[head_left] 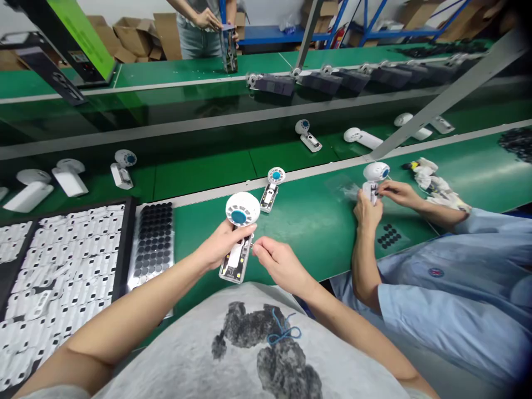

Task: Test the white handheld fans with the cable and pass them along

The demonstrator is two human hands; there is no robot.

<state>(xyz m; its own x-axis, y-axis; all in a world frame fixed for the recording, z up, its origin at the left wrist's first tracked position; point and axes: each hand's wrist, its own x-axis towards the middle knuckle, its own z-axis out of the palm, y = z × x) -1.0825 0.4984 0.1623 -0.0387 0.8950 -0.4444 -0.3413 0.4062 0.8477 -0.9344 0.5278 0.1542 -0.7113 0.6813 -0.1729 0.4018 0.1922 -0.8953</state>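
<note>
My left hand point(226, 243) is closed around a white device point(236, 257) with a round vented head, a blue centre and an uncovered handle showing a circuit board. The device is tilted, its head pointing away from me. Just right of its handle, the fingers of my right hand point(279, 261) are pinched together. A thin bit shows between these fingertips and the handle, too small to name. Beyond my hands, a second device point(270, 194) of the same kind lies on the green bench point(307, 221) with its board showing.
To my left are a black-edged tray point(131, 221) of white parts and a sheet of black round pads point(153, 238). More devices point(310, 138) lie along the lower green strip. On the right, a co-worker's hands point(369, 208) hold a similar device. A slanted metal post point(440, 100) crosses there.
</note>
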